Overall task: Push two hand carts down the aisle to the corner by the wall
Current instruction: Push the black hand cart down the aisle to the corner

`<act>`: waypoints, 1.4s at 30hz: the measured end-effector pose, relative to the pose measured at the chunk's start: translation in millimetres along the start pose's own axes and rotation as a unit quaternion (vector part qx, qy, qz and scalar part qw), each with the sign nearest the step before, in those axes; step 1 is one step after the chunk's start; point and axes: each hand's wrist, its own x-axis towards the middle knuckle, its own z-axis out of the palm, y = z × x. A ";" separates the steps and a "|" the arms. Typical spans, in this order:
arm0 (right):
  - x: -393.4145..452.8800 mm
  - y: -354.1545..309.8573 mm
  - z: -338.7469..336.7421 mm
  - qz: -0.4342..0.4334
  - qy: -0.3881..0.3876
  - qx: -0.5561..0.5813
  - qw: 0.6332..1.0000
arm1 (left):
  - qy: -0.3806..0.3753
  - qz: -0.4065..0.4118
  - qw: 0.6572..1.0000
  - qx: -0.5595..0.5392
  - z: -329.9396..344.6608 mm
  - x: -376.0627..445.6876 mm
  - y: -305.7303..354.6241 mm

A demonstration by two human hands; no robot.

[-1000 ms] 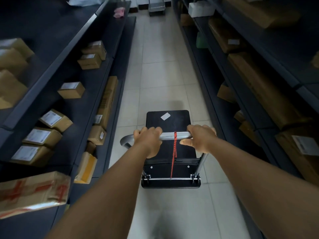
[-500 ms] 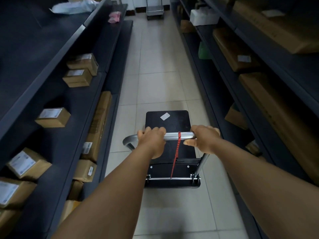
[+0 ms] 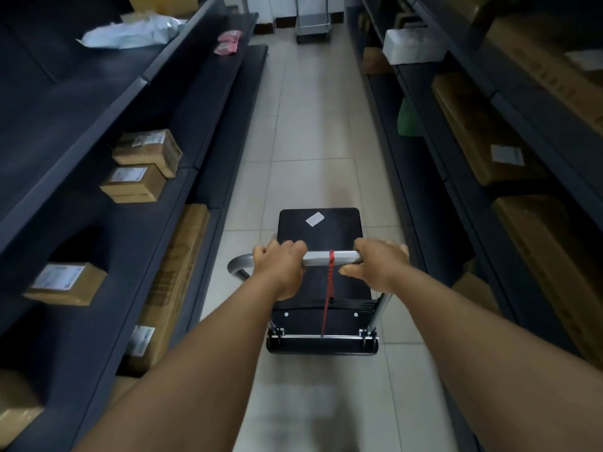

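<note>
A black flat hand cart (image 3: 319,230) with a white label on its deck stands on the tiled aisle floor in front of me. Its silver handle bar (image 3: 329,258) has a red cord hanging from the middle. My left hand (image 3: 280,269) grips the bar left of the cord, and my right hand (image 3: 380,267) grips it on the right. A second hand cart (image 3: 312,24) stands at the far end of the aisle by the white wall.
Dark shelving (image 3: 182,132) lines the aisle's left side with several brown parcels (image 3: 146,158); dark shelving (image 3: 456,132) on the right holds long cardboard boxes (image 3: 483,132), a white box (image 3: 412,44) and a green bag (image 3: 408,119). The tiled floor (image 3: 313,125) runs straight between them.
The cart and I have rolled forward down the aisle; shelf parcels have slid back past me and the far cart looks nearer. Both hands keep their grip.
</note>
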 end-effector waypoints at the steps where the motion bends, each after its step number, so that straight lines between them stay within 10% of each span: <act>1: 15.9 3.2 -4.5 0.000 0.002 0.003 1.000 | -0.001 -0.003 1.000 0.000 -4.6 16.2 -0.1; 42: 777.8 76.1 -215.6 -0.018 0.006 0.000 1.000 | 0.000 -0.006 1.000 -0.022 -184.7 779.4 -94.9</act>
